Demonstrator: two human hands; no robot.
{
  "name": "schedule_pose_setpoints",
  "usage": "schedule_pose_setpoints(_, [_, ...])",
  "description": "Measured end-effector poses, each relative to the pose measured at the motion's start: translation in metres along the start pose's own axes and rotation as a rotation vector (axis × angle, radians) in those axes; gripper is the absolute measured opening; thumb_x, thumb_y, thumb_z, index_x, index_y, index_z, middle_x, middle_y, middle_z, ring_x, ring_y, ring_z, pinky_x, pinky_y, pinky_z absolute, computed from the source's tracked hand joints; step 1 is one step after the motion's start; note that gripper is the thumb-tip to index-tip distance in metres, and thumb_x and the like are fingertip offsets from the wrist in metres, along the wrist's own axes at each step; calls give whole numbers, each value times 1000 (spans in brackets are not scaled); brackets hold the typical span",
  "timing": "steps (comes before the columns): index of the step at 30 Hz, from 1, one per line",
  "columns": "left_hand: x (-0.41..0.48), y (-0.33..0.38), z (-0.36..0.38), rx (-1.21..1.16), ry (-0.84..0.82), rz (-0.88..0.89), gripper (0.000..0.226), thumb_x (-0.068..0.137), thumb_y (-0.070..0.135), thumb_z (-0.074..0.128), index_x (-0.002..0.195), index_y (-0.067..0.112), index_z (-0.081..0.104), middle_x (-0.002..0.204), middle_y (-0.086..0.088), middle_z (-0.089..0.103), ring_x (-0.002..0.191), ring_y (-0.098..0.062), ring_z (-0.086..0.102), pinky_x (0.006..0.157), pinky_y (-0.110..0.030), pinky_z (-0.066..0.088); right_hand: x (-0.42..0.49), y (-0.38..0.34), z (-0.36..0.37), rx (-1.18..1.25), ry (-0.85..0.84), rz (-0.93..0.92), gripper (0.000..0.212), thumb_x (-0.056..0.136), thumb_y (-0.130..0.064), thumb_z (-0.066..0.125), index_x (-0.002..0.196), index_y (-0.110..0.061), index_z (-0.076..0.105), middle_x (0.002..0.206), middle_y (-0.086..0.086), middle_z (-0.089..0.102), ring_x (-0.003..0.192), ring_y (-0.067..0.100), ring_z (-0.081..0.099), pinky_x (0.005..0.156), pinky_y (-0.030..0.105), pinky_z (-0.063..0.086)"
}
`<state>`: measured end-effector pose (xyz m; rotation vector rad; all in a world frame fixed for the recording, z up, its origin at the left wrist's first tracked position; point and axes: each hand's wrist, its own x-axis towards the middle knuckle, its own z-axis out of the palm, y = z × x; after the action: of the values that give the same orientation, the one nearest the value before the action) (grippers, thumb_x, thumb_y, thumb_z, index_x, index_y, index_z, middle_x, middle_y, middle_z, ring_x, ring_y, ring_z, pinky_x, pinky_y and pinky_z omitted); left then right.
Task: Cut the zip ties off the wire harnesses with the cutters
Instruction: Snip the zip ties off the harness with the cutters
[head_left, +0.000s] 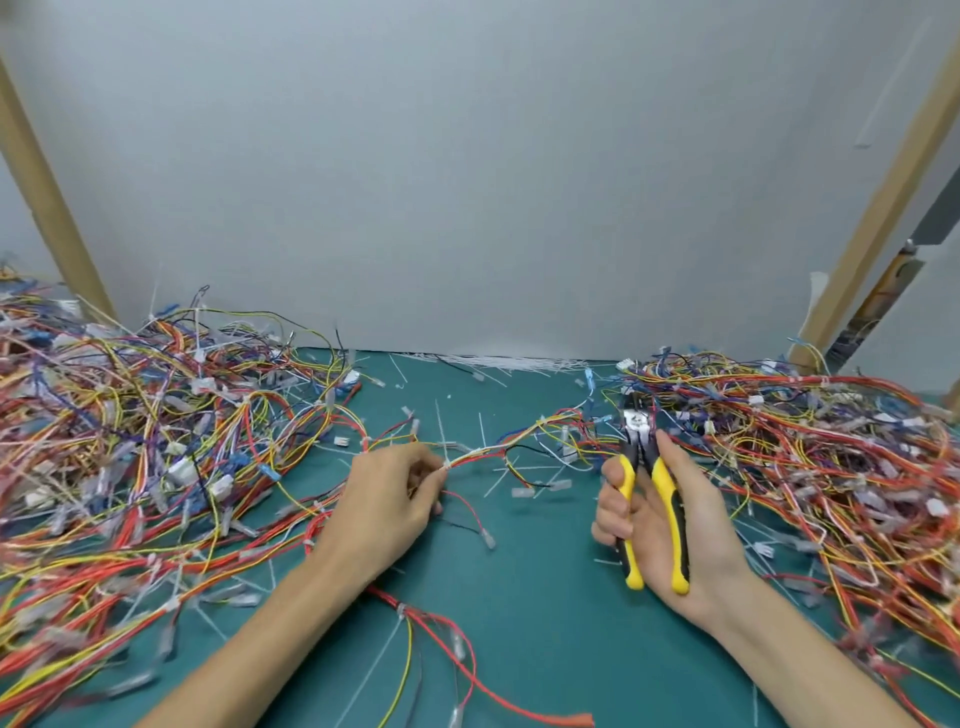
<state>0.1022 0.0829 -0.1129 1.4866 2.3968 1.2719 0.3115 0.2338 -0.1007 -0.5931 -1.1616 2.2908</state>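
Yellow-handled cutters, rigid, grasped in right hand beside the right pile. Wire harness: light, limp, snag-prone; left hand pinches it mid-mat beside a stiff white zip tie, probably the best hold.

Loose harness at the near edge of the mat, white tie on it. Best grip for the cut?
Pinch the harness on its gathered strand just up-left of the zip tie, coming from above. There the wires run as one; below the tie they splay apart. That should leave the tie's right side free for the cutters.
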Motion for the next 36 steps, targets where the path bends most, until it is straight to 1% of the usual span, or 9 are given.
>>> schedule_pose_setpoints(3, [1, 8, -8, 166, -30, 21, 12, 89, 27, 62, 78, 24, 64, 65, 8, 67, 68, -12, 65, 71, -31, 53, 3, 0, -2, 1, -10, 7, 53, 89, -57, 47, 77, -8, 62, 65, 9, 46, 50, 20, 40, 55, 33, 39])
schedule_pose_setpoints(7, [5, 26, -24, 387, -103, 4, 16, 80, 37, 61, 69, 27, 60, 65, 12, 65, 74, -14, 64, 68, -30, 53, 7, 0, -7, 40, -30, 51, 56, 89, -55, 48, 88, -3, 68, 75, 14, 55, 62, 25, 54, 66, 38, 45])
schedule_pose_setpoints(9, [9, 30, -28, 162, -237, -89, 18, 82, 28, 64, 65, 22, 63, 58, 11, 67, 64, -7, 65, 66, -26, 54, 9, 1, -9, 57, -20, 44, 56, 91, -54, 47, 91, -3, 71, 82, 16, 58, 70, 27, 59, 71, 40, 48])
schedule_pose_setpoints(12, [11, 33, -28, -356, -463, -387, 20, 95, 19, 58, 84, 10, 72, 62, 4, 67, 54, -8, 62, 53, -19, 49, 8, 2, -7, 83, -3, 35, 53, 92, -52, 46, 93, -3, 67, 82, 16, 57, 70, 28, 58, 72, 40, 47])
schedule_pose_setpoints(17, [13, 17, -15, -1077, -643, -780, 26, 91, 8, 55, 97, -9, 73, 66, -7, 59, 55, -16, 59, 49, -25, 51, 4, -2, -2, 5, 0, 16, 48, 88, -54, 46, 74, -10, 59, 62, 5, 41, 48, 19, 36, 52, 32, 36])
schedule_pose_setpoints(23, [4, 5, 8, -1402, -602, -581, 39, 66, 18, 85, 101, 3, 75, 77, -1, 64, 66, -15, 63, 54, -30, 50, 3, -1, 1, -22, -28, 29, 51, 88, -54, 45, 71, -9, 62, 61, 9, 42, 47, 21, 36, 54, 33, 36])
schedule_pose_setpoints(26, [0, 2, 10, -1411, -573, -458, 32, 77, 21, 77, 105, 7, 74, 85, 1, 66, 74, -15, 66, 56, -31, 53, 5, -1, 0, -3, -5, 27, 50, 88, -53, 46, 75, -7, 62, 63, 9, 44, 49, 20, 38, 54, 33, 36])
schedule_pose_setpoints(30, [-6, 4, 9, -1397, -503, -346, 17, 88, 15, 63, 99, 9, 75, 80, 1, 62, 63, -11, 61, 55, -27, 53, 9, 0, -4, 36, -30, 61, 52, 89, -52, 48, 84, -3, 66, 69, 12, 48, 54, 23, 43, 60, 36, 39])
schedule_pose_setpoints(36, [-9, 16, 10, -1321, -279, -382, 19, 82, 18, 59, 82, 13, 78, 77, -2, 69, 71, -16, 72, 52, -28, 56, 6, -4, -10, 68, -108, 127, 44, 79, -40, 61, 99, -1, 69, 83, 16, 54, 71, 28, 55, 69, 43, 52])
